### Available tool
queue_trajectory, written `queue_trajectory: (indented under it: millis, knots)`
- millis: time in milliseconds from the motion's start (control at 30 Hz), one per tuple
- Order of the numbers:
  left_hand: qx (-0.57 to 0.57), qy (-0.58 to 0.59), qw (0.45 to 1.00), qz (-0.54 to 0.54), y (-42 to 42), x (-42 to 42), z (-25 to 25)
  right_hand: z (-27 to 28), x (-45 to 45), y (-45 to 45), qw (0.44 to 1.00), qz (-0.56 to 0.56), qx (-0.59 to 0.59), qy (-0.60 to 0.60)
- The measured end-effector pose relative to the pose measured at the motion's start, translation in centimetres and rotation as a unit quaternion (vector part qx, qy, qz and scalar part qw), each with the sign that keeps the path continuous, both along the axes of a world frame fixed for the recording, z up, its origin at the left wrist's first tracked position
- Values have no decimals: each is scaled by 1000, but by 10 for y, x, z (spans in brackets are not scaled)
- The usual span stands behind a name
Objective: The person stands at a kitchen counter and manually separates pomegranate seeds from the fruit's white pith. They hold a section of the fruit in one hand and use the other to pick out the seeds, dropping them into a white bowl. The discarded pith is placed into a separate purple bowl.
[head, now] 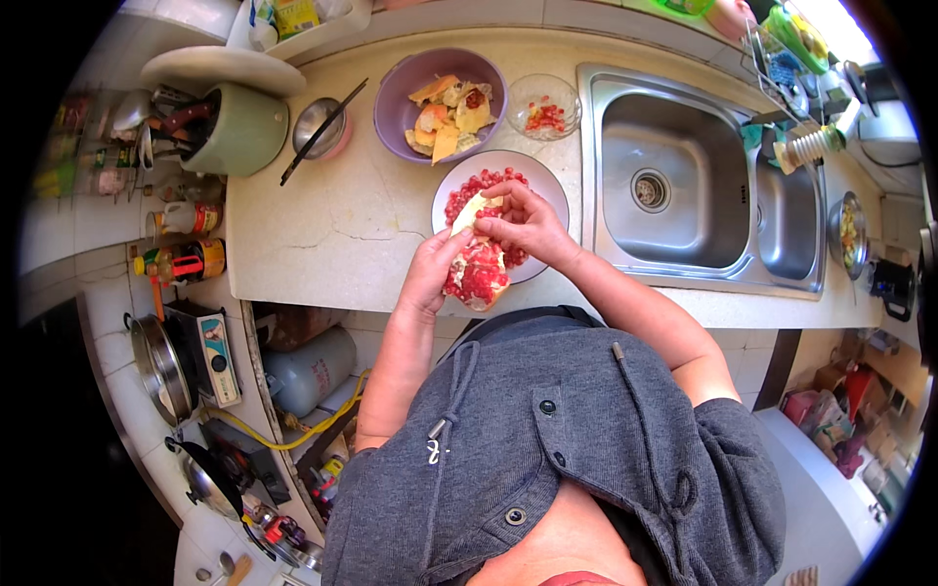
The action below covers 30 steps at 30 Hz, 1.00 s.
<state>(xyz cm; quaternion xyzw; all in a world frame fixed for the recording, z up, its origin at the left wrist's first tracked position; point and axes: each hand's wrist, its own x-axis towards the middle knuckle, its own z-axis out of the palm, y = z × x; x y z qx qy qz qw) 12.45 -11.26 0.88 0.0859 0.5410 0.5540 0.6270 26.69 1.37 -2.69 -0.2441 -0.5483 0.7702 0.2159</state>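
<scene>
My left hand grips an opened piece of pomegranate whose red seeds and pale membrane show. With thumb and fingers, my right hand pinches the upper part of the same piece, at a pale yellow strip of it. Both hands are over a white plate near the counter's front edge. Loose pomegranate seeds lie on the plate, partly hidden by the hands. Behind it, a purple plastic bowl holds peel and membrane pieces. A clear glass bowl beside it contains a few red seeds.
A double stainless-steel sink is at the right. Black chopsticks rest across a small metal bowl at the left, near a green pot. A metal bowl of food stands far right. Cracks run across the counter.
</scene>
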Motion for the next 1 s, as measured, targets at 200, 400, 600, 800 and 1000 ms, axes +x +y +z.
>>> queue_trajectory:
  millis: [200,400,600,800,1000]
  knots:
    - [-5,5,1000,-9,0,-2,1,13,1,-2,997,1,-73,8]
    - [6,46,999,-6,2,3,4,3,0,-6,1000,15,7,26]
    - [-2,27,999,-27,-1,-1,1,2,6,7,996,73,-43,-15]
    - [-13,2,999,-34,1,-2,4,9,11,12,994,71,-73,-25]
    - [-13,10,1000,-4,1,-2,1,13,17,11,996,66,57,-6]
